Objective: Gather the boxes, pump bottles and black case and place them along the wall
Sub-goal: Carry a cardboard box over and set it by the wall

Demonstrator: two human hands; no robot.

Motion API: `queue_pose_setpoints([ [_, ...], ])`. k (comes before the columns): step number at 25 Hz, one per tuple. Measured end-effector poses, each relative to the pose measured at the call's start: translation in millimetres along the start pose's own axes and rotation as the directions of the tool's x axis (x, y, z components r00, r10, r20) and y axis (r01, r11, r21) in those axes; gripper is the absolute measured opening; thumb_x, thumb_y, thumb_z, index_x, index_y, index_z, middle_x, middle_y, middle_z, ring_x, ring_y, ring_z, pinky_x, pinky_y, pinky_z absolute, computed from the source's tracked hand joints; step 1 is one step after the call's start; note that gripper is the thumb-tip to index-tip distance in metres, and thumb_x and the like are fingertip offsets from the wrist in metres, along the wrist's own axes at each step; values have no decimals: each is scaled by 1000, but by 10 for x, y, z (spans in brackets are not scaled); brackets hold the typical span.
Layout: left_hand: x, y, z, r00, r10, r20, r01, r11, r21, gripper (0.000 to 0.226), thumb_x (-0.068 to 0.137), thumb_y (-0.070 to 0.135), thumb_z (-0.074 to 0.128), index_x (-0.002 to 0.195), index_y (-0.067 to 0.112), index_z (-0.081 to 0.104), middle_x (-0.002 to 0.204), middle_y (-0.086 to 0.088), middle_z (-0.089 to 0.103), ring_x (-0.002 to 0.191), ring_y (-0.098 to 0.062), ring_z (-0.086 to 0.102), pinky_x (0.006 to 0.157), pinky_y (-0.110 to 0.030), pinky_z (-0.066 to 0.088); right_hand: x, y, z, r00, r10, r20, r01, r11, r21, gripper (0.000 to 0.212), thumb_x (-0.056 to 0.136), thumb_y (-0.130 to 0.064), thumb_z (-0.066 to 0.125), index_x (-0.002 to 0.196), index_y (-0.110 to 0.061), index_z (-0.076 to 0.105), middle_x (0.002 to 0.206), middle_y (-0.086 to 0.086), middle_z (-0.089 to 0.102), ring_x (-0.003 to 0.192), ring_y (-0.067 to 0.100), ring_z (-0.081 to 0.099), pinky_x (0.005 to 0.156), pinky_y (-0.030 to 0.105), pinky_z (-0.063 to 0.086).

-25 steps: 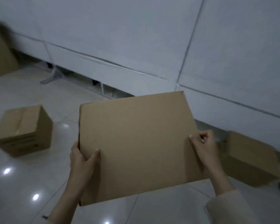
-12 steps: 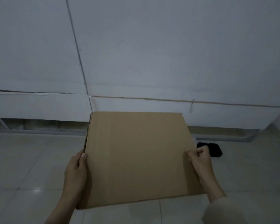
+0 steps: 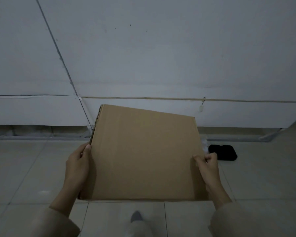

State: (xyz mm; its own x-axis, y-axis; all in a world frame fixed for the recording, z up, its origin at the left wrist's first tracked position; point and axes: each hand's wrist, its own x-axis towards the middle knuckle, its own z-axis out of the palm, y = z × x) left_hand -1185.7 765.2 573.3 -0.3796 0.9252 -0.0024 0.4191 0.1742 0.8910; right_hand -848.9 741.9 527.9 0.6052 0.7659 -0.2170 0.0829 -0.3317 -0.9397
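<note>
Both hands, left hand [image 3: 79, 165] and right hand [image 3: 208, 165], gripped the cardboard box [image 3: 143, 154] by opposite side edges; it seemed stiff and light.

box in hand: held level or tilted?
Tilted. The plain brown cardboard box has its left far corner higher; left hand and right hand grip its sides.

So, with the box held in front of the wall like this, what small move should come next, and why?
Probably lower the flat brown cardboard box to the floor against the white wall, left of the black case. Both hands, left hand and right hand, grip its edges, and it faces the wall.
</note>
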Motion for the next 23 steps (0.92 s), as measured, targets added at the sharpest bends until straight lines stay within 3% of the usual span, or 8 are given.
queue_pose_setpoints([
  [6,831,-88,405,991,-90,-100,100,990,98,28,95,19,43,101,3,65,106,-21,67,89,-25,53,74,-33,33,822,-294,603,997,17,74,-11,996,-90,30,84,-13,62,79,-15,33,75,4,40,70,18,40,57,30,31],
  [12,1510,-98,584,975,-113,-189,147,974,173,31,96,19,42,102,-2,63,105,-26,66,98,-38,59,72,-31,31,1408,-536,1193,990,-9,138,34,983,-180,26,84,-12,62,87,-9,36,67,-2,37,59,11,35,50,15,33],
  [18,2079,-72,696,966,-43,-253,112,958,264,29,95,20,43,101,0,63,101,-23,68,94,-37,61,69,-29,32,1904,-443,1830,938,205,278,-157,970,-187,23,87,-15,58,93,-10,37,77,3,44,65,12,42,55,27,35],
  [21,2366,-65,775,957,-39,-289,126,948,291,28,95,20,44,103,0,63,102,-23,68,96,-37,61,70,-30,33,2161,-353,2191,894,285,347,-242,956,-164,22,86,-14,60,98,-14,42,95,9,53,76,17,51,68,31,44],
  [23,2576,-135,854,950,-56,-308,152,942,299,27,95,20,45,103,1,63,103,-23,68,97,-38,60,70,-30,33,2384,-304,2437,866,296,402,-260,955,-144,35,88,-16,59,119,-16,44,110,6,53,96,20,53,85,33,45],
])
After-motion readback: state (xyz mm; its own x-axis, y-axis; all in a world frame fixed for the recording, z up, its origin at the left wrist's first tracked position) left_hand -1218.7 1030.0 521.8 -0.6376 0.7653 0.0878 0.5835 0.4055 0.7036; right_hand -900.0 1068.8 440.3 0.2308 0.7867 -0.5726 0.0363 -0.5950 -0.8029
